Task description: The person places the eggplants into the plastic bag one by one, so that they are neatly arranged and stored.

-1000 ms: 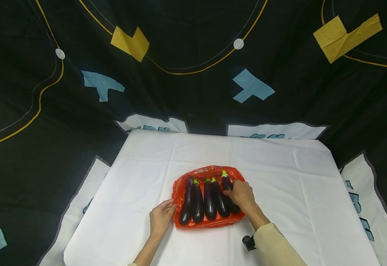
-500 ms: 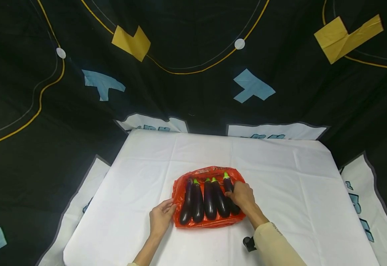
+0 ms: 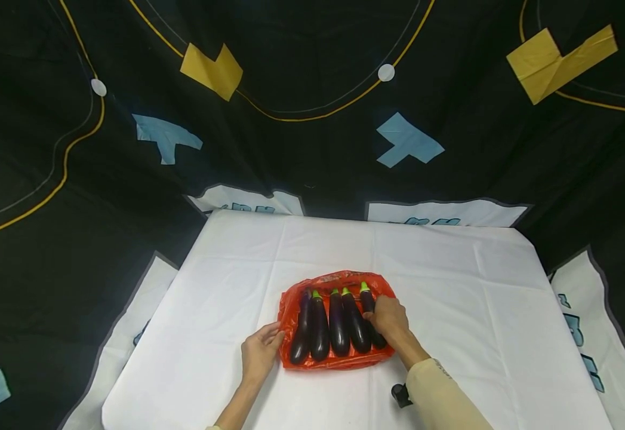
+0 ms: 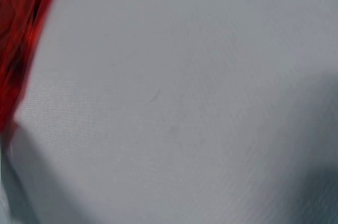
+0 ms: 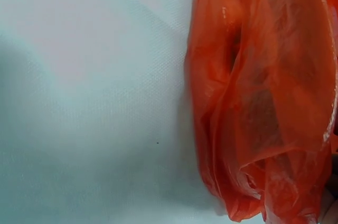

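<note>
A red plastic bag (image 3: 327,363) lies spread out near the table's middle with several dark purple eggplants (image 3: 339,322) side by side in it, green stem ends pointing away from me. My right hand (image 3: 391,318) grips the rightmost eggplant (image 3: 367,300), its fingers and thumb around the middle; the hand hides part of it. At the bag's left edge, my left hand (image 3: 260,349) pinches the plastic between thumb and fingers. In the right wrist view the crumpled bag (image 5: 264,102) fills the right side. Only a strip of the bag (image 4: 21,34) shows in the left wrist view.
A white cloth covers the table (image 3: 430,269) under the bag. Beyond its far edge hangs a black curtain (image 3: 301,155) with yellow and blue shapes. A small black device (image 3: 401,394) sits at my right sleeve.
The rightmost eggplant has slid a little toward me in my right hand, its stem end lining up closer with the others. My left hand has stayed at the bag's edge.
</note>
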`<state>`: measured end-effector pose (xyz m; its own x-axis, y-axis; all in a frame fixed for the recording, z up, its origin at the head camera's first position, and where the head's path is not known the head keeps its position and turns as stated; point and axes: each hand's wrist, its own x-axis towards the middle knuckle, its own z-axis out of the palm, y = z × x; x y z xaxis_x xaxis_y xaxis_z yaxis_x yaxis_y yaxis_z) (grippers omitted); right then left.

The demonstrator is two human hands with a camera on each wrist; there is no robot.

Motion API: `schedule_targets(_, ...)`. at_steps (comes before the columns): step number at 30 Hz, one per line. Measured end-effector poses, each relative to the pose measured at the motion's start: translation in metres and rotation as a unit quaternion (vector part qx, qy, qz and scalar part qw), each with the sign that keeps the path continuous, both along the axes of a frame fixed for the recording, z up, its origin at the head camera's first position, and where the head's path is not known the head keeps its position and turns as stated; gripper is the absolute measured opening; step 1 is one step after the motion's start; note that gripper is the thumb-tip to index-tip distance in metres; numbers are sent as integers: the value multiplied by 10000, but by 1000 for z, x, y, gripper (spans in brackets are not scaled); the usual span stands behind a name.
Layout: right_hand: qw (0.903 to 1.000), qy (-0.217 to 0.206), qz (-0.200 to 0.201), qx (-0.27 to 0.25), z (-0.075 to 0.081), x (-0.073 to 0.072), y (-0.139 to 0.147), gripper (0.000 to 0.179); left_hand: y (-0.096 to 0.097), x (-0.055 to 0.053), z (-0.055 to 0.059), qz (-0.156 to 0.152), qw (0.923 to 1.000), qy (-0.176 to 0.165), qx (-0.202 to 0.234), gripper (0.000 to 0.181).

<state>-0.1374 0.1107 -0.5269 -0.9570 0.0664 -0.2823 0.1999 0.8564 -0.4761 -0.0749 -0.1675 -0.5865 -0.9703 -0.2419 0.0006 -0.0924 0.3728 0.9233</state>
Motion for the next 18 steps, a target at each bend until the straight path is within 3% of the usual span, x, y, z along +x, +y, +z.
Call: schedule_targets(18,9998,25,3,192,-6,-2,-2,29,-1,2,2,5,10000,53,-77,20)
